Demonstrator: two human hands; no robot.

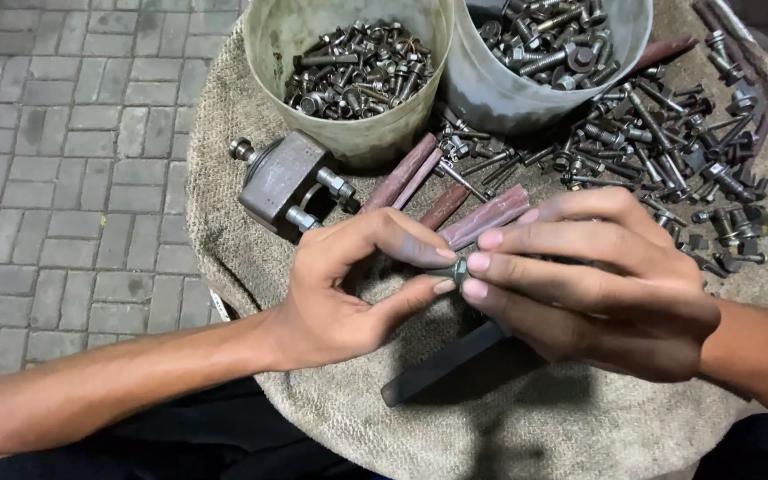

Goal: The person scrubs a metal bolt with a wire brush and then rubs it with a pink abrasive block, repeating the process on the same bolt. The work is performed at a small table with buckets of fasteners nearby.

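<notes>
**Both hands meet on one small nut**

The left hand [348,289] and right hand [593,284] come together fingertip to fingertip above the sacking-covered bench [526,418], both pinching a small nut [460,267] held between them, near the reddish rods [455,200].
</notes>
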